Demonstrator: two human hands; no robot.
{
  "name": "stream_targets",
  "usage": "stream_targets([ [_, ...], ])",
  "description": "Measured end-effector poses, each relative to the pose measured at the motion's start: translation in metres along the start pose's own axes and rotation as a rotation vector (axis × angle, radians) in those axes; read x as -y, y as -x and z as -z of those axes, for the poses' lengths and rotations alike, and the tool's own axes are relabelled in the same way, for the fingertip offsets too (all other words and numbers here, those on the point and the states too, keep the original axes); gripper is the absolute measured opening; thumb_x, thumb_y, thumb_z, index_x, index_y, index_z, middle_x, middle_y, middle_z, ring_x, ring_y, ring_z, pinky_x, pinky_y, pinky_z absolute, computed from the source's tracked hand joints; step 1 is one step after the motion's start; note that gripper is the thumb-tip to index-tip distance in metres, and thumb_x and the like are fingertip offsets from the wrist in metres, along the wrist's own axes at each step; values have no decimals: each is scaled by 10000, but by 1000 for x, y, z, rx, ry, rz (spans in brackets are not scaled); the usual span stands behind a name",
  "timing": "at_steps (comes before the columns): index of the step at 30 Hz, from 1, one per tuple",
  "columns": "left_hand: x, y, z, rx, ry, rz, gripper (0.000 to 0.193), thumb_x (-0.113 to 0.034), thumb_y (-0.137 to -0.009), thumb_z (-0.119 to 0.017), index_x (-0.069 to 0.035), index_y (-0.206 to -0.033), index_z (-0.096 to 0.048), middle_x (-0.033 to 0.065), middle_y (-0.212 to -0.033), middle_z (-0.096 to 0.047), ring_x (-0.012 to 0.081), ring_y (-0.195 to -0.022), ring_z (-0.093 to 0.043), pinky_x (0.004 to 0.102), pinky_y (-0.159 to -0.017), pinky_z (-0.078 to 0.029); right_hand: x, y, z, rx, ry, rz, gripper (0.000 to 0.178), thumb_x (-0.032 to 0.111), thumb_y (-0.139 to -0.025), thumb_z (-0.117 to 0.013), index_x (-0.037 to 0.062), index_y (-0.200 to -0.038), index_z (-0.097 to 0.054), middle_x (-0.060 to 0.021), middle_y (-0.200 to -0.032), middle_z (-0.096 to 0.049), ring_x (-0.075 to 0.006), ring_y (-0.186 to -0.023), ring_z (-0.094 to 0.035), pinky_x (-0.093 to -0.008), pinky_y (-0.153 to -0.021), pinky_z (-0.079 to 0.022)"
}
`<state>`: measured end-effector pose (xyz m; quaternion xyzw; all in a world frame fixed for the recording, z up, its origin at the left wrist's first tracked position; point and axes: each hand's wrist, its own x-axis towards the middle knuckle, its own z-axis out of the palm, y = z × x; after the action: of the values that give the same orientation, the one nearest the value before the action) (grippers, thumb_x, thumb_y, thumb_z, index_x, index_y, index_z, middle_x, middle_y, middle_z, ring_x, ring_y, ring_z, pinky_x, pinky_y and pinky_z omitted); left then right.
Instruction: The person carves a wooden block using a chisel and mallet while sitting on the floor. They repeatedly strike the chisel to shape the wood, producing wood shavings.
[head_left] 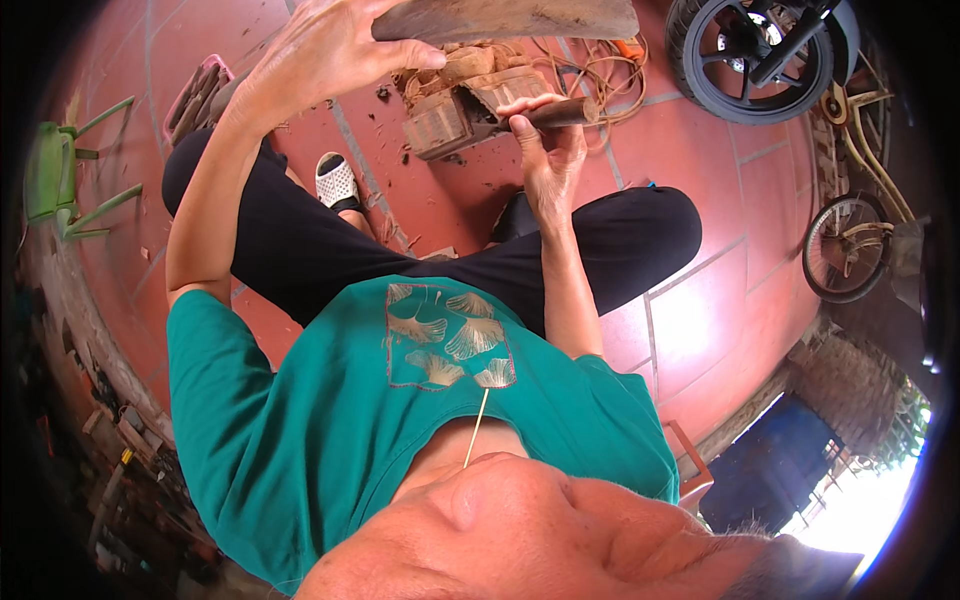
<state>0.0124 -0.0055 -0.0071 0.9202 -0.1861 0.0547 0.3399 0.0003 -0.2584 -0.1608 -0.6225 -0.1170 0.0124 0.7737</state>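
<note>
At the top, my left hand (pixel 325 50) has the left end of a long, flat brown piece of wood (pixel 510 17) between its thumb and fingers; some fingertips run out of the picture. My right hand (pixel 552 165) is closed around a round wooden handle (pixel 565 112). Whatever joins the handle's left end is dark and hard to make out. Just beyond, a brown wooden block (pixel 437 122) rests on the floor beneath a rough heap of brown pieces (pixel 470 65). Dark crumbs lie scattered beside it.
An orange cable (pixel 625 80) lies coiled behind the block. A motorbike wheel (pixel 750 50) stands at the far right, with a smaller spoked wheel (pixel 848 245) nearer. On the left are a green chair (pixel 60 175) and a pink basket (pixel 200 95) with long pieces in it.
</note>
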Motion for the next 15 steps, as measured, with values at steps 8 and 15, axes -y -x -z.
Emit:
stream_targets([
  [8,-17,-3,6,153,-52,212,813,-251,-782,-854,-152,-1514,-515,212,-1236,-699,392,-983,-730,424,-882,-570,2,-5,-3,53,195,-79,184,-57,-953,-680,35,-1085,-591,-26,-982,-688,-116,-877,-628,-280,-810,-520],
  [15,6,4,-2,-13,7,25,806,-201,-783,-865,-138,-1508,-519,199,-1287,-685,379,-1078,-714,422,-936,-561,10,-3,14,15,31,-68,192,-59,-959,-672,58,-1093,-599,-18,-968,-683,-93,-889,-619,-268,-850,-512],
])
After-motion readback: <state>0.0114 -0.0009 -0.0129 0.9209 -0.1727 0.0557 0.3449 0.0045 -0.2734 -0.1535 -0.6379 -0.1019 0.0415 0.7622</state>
